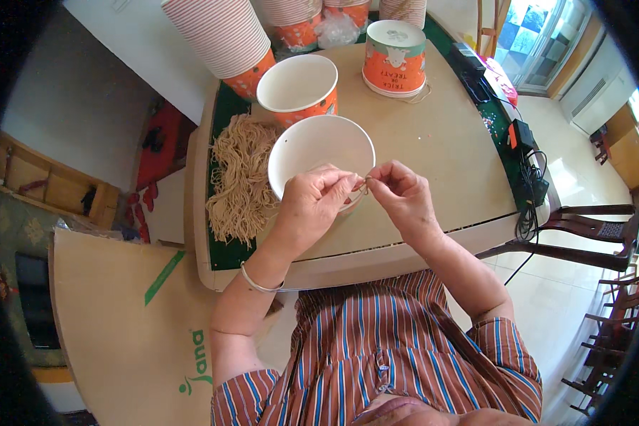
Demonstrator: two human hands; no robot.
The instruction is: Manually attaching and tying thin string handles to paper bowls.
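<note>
Both my hands work at the near right rim of a round paper bucket (322, 145), white inside, standing upright at the near side of the table. My left hand (314, 202) is closed in a pinch on a thin tan cord (365, 186). Facing it, my right hand (403, 200) pinches the same cord between thumb and fingertips. Much of the cord is hidden by my fingers. Left of the bucket lies a heap of loose tan cords (240, 181). Behind it stands a second open bucket (297, 84), orange outside.
An upside-down orange and green bucket (396, 67) sits farther back, a cord beside its base. Tall stacks of nested buckets (216, 35) line the far edge. Black adapters and cables (529, 184) run along the right edge. A large cardboard sheet (121, 312) stands at the left.
</note>
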